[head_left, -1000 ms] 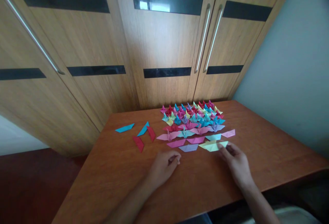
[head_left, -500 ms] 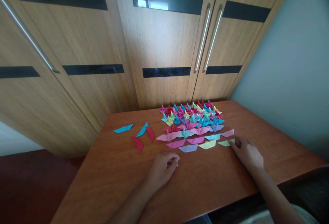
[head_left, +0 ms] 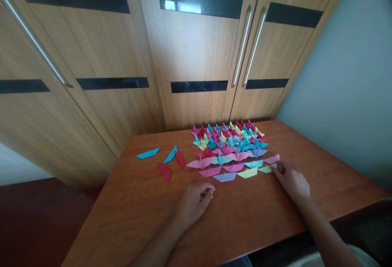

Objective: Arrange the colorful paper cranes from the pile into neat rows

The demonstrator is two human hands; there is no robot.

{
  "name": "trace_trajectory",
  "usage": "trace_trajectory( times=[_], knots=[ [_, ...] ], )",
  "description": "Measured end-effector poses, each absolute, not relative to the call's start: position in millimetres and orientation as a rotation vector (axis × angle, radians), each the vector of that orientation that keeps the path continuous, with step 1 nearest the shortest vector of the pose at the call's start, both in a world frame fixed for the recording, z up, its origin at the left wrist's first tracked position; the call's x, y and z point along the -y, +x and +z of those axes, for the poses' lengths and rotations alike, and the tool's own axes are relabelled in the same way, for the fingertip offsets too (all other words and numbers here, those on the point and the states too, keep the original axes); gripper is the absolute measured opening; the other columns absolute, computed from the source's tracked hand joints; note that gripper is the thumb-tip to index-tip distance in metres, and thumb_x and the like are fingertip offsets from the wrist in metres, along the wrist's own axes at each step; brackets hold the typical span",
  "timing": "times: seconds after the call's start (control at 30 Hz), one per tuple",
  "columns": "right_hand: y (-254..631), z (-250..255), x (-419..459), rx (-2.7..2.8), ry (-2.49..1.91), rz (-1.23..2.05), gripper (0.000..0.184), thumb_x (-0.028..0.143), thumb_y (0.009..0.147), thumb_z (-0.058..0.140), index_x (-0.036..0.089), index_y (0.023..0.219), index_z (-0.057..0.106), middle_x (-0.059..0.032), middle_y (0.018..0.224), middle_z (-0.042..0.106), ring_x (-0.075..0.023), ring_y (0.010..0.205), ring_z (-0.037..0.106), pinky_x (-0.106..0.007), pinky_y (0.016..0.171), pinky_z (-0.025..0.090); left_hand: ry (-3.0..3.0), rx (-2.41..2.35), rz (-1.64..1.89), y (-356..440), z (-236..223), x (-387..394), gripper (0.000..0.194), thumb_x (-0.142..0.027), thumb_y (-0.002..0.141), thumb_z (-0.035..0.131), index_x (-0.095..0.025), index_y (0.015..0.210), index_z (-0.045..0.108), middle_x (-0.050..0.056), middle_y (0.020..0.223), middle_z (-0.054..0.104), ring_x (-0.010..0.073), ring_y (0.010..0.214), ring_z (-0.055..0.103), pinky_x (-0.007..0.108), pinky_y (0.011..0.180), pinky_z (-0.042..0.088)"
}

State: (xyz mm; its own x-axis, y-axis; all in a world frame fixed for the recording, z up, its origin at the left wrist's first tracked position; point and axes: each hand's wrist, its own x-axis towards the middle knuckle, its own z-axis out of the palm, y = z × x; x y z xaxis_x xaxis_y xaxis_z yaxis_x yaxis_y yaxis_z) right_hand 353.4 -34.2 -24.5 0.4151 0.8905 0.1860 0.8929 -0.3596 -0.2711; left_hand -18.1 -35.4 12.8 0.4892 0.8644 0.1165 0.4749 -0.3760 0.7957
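My right hand [head_left: 291, 180] pinches the right end of a pale green folded paper piece [head_left: 266, 169] lying at the front right of the rows. Curled and resting on the table, my left hand [head_left: 196, 201] has its fingers closed; whether anything is inside them is hidden. Just beyond it lie a purple folded piece [head_left: 225, 176], a yellow folded piece [head_left: 248, 172] and a magenta folded piece [head_left: 210, 172]. Behind these, a teal piece [head_left: 254, 163] and a pink piece [head_left: 272, 159] sit in another row. Several colourful paper cranes [head_left: 225, 150] stand in close rows farther back.
On the left of the wooden table [head_left: 128, 210] lie two blue folded pieces, one here [head_left: 148, 153], and two red folded pieces, one here [head_left: 164, 172]. A wooden wardrobe [head_left: 196, 50] with metal handles rises behind the table. A pale wall [head_left: 346, 95] stands at the right.
My right hand has shifted slightly left, and the pale green piece has moved with it, closer to the yellow piece. My left hand stays in place.
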Motion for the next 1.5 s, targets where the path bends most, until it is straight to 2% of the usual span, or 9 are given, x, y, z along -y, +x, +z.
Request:
trace_trajectory(
  times=[0.27, 0.47, 0.63, 0.73, 0.8, 0.97, 1.13, 1.3, 1.5],
  knots=[
    [352, -23, 37, 1.533, -2.334, -0.030, 0.038, 0.054, 0.082, 0.044, 0.024, 0.100, 0.060, -0.0059, 0.087, 0.065, -0.0216, 0.072, 0.060, -0.027, 0.055, 0.038, 2.026, -1.108, 0.681, -18, 13, 35, 0.023, -0.021, 0.087, 0.042, -0.020, 0.082, 0.065, -0.001, 0.073, 0.065, 0.0114, 0.065, 0.057, 0.021, 0.061, 0.039],
    [332, -8, 42, 1.345, -2.359, -0.141, 0.046, 0.053, 0.084, 0.040, 0.022, 0.114, 0.058, -0.0086, 0.080, 0.068, -0.0234, 0.062, 0.061, -0.028, 0.050, 0.035, 2.036, -1.086, 0.686, -19, 16, 36, 0.024, -0.021, 0.087, 0.042, -0.019, 0.081, 0.065, 0.000, 0.073, 0.065, 0.0121, 0.066, 0.058, 0.021, 0.061, 0.039],
    [258, 10, 42, 1.482, -1.894, 0.015, 0.042, 0.050, 0.085, 0.042, 0.019, 0.103, 0.064, -0.0069, 0.074, 0.068, -0.0186, 0.058, 0.060, -0.026, 0.054, 0.040, 2.012, -1.088, 0.713, -19, 14, 36, 0.024, -0.023, 0.088, 0.042, -0.019, 0.084, 0.066, 0.001, 0.074, 0.067, 0.0129, 0.068, 0.059, 0.021, 0.063, 0.041],
    [198, 15, 44, 1.659, -1.569, 0.241, 0.034, 0.043, 0.088, 0.042, 0.019, 0.095, 0.065, -0.0084, 0.088, 0.069, -0.0200, 0.074, 0.062, -0.028, 0.067, 0.045, 1.983, -1.117, 0.780, -23, 13, 34, 0.023, -0.023, 0.088, 0.043, -0.018, 0.082, 0.065, 0.001, 0.074, 0.067, 0.0129, 0.068, 0.059, 0.022, 0.063, 0.041],
    [163, 16, 48, 1.767, -1.472, 0.392, 0.030, 0.036, 0.090, 0.039, 0.020, 0.092, 0.065, -0.0059, 0.084, 0.069, -0.0186, 0.073, 0.062, -0.027, 0.067, 0.045, 1.973, -1.153, 0.847, -31, 16, 30, 0.022, -0.023, 0.087, 0.043, -0.019, 0.084, 0.064, 0.001, 0.076, 0.067, 0.0134, 0.070, 0.059, 0.022, 0.065, 0.043],
    [117, 8, 60, 1.977, -1.423, 0.582, 0.023, 0.025, 0.089, 0.040, 0.021, 0.082, 0.062, -0.0007, 0.074, 0.066, -0.0159, 0.067, 0.060, -0.025, 0.062, 0.041, 2.028, -1.410, 0.941, -71, 25, 12, 0.023, -0.028, 0.089, 0.042, -0.020, 0.095, 0.062, 0.002, 0.091, 0.067, 0.0158, 0.080, 0.060, 0.025, 0.073, 0.045],
    [114, 2, 66, 1.990, -1.393, 0.644, 0.022, 0.021, 0.087, 0.041, 0.021, 0.081, 0.061, 0.0005, 0.077, 0.065, -0.0150, 0.072, 0.060, -0.024, 0.066, 0.041, 2.325, -1.865, 0.704, -113, 21, -3, 0.025, -0.030, 0.086, 0.048, -0.020, 0.106, 0.059, 0.009, 0.111, 0.058, 0.0231, 0.101, 0.054, 0.035, 0.090, 0.040],
    [114, 2, 66, 2.000, -1.419, 0.637, 0.020, 0.022, 0.086, 0.042, 0.021, 0.078, 0.061, 0.0014, 0.073, 0.064, -0.0142, 0.068, 0.058, -0.025, 0.064, 0.039, 2.337, -2.139, 0.495, -125, 12, -6, 0.037, -0.037, 0.086, 0.046, -0.018, 0.117, 0.052, 0.014, 0.123, 0.049, 0.0290, 0.110, 0.048, 0.042, 0.088, 0.039],
    [112, 2, 67, 2.028, -1.441, 0.599, 0.020, 0.021, 0.086, 0.042, 0.021, 0.079, 0.061, 0.0006, 0.075, 0.064, -0.0146, 0.069, 0.058, -0.025, 0.063, 0.039, 2.319, -2.186, 0.521, -131, 6, -3, 0.040, -0.040, 0.086, 0.045, -0.020, 0.119, 0.050, 0.012, 0.124, 0.051, 0.0292, 0.113, 0.047, 0.043, 0.091, 0.037]
  ],
)
